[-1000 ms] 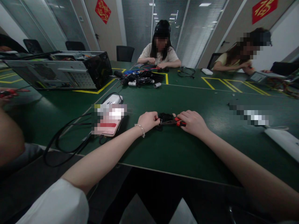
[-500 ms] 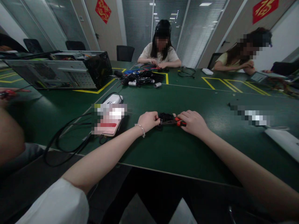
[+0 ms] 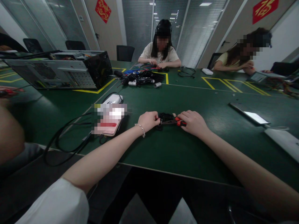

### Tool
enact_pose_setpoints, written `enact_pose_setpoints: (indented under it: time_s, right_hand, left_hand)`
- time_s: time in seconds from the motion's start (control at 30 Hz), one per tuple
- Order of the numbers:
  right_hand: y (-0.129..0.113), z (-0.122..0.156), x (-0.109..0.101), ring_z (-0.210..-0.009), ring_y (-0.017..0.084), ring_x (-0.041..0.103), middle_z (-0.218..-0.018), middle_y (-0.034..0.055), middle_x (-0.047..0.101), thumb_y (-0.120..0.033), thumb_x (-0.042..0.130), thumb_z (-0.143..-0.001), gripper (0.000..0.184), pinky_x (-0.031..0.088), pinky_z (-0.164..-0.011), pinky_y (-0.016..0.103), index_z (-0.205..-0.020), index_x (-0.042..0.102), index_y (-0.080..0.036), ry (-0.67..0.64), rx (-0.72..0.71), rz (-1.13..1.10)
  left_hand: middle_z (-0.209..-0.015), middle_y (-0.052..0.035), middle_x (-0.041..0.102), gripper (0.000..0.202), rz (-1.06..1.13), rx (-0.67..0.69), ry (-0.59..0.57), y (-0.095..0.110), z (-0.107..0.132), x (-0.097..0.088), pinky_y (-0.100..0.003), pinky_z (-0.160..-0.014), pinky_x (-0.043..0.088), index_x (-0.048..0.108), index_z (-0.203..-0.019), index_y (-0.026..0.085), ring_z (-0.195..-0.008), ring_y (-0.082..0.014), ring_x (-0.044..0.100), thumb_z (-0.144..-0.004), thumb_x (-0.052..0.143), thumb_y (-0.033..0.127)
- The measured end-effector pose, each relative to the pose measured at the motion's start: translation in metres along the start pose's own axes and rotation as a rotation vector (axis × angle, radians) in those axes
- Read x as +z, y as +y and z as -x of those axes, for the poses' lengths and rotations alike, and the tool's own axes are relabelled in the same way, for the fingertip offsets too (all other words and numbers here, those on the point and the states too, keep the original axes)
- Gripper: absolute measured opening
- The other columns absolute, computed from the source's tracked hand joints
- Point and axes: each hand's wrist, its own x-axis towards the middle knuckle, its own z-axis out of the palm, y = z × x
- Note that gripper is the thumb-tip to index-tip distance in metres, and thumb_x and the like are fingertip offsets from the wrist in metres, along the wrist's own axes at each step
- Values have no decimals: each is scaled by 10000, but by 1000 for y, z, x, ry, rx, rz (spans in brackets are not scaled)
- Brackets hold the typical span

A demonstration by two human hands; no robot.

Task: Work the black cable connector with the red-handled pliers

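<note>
My right hand [image 3: 193,121] is closed around the red-and-black handles of a pair of pliers [image 3: 179,122]. Its jaws point left, toward the fingertips of my left hand [image 3: 149,120]. That hand is closed in a pinch right by the jaw tips, and the small piece between its fingers is mostly hidden. A tangled black bundle [image 3: 166,117], perhaps cable, lies just behind the jaws, between both hands. Both hands are low over the green table [image 3: 177,152].
Left of me lie a pink phone [image 3: 108,127], a white device [image 3: 113,100] and looped black cable [image 3: 57,133]. A computer case [image 3: 70,73] stands beyond. Cables and parts [image 3: 142,77] are heaped ahead. Slim devices [image 3: 255,117] lie right. Co-workers [image 3: 161,53] sit around the table.
My two hands and the pliers have hardly moved. At the far left, a neighbour's hand with a red-handled tool has shifted a little to the left.
</note>
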Motion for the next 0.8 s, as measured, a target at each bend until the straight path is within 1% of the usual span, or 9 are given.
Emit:
enact_pose_setpoints:
  time_s: [0.37, 0.63, 0.8]
  right_hand:
    - [1, 0, 0, -783, 213, 490, -902, 101, 610, -250, 523, -706, 248, 349, -649, 317, -911, 598, -133, -28, 9, 14]
    - [1, 1, 3, -774, 211, 484, -887, 94, 612, -235, 520, -707, 269, 344, -650, 317, -946, 593, -136, 1, 4, -2]
    - [2, 0, 3, -793, 217, 489, -913, 106, 612, -239, 533, -692, 262, 346, -652, 318, -924, 594, -132, 3, 2, -9]
  left_hand:
    - [-639, 27, 610, 159, 7, 15, 26, -1, 0, 1, -218, -468, 285, 568, -699, 206, -580, -115, 530, -738, 518, 351]
    - [-631, 31, 605, 163, -3, 12, 34, -2, -1, 2, -222, -461, 274, 568, -698, 212, -572, -115, 523, -737, 516, 362]
    - [-627, 29, 600, 158, 1, 12, 28, -1, 0, 1, -219, -462, 278, 564, -692, 208, -568, -112, 518, -738, 514, 351]
